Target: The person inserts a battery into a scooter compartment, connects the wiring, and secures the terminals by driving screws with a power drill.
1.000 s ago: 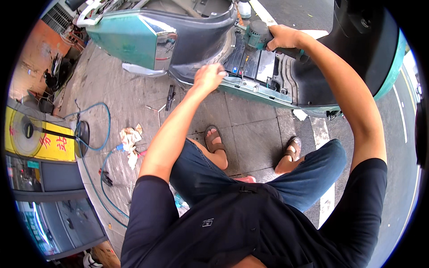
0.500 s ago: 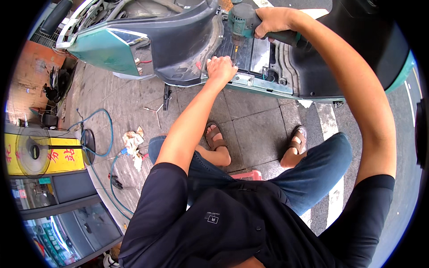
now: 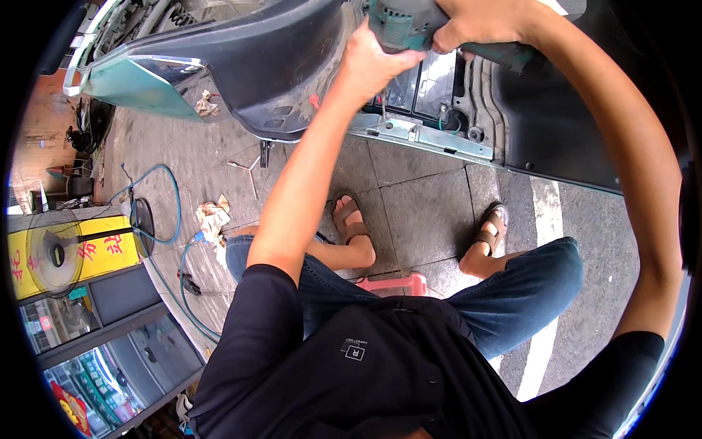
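Note:
A dark green power driver (image 3: 404,28) is at the top edge, over the opened floor section of a teal and black scooter (image 3: 252,62). My right hand (image 3: 479,23) is wrapped round its handle from the right. My left hand (image 3: 369,64) is closed against the tool's front end, its thumb along the underside; its other fingers are largely hidden. The bit is hidden by this hand. Below the tool lie a dark battery-like block (image 3: 433,88) with cables beside it and a metal side rail (image 3: 428,137).
A pink stool (image 3: 398,284) is between my legs on the paving. To the left are a blue hose (image 3: 178,212), crumpled paper (image 3: 212,218), a three-armed wrench (image 3: 250,172) and a fan (image 3: 55,252). The scooter's black panel (image 3: 567,124) extends to the right.
My left hand has moved up from the scooter's floor section to the front of the power driver. The driver and my right hand have risen toward the top edge.

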Available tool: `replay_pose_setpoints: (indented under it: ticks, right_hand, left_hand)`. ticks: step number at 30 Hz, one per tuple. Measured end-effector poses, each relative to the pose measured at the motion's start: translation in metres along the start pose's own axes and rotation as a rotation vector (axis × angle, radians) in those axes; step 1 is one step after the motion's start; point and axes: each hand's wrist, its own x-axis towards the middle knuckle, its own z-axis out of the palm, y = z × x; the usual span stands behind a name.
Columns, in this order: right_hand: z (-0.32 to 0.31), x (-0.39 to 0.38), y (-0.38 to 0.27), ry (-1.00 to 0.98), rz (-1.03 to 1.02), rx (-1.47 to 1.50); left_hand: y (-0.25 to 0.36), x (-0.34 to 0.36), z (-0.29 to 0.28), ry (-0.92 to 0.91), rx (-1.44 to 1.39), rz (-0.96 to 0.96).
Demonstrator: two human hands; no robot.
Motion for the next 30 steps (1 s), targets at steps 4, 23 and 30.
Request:
replay_pose_setpoints:
  ticks: [4,23,30]
  right_hand:
    - [-0.004,0.0,-0.001,0.012,-0.05,0.054]
    - [0.0,-0.018,-0.038,0.062,0.052,-0.13]
    - [-0.015,-0.005,-0.034,-0.081,0.234,-0.011]
  left_hand:
    - [0.016,-0.005,0.039,0.591,0.325,0.066]
    - [0.042,0.058,-0.005,0.253,-0.226,0.296]
    - [0.036,0.061,-0.009,0.331,-0.058,0.59]
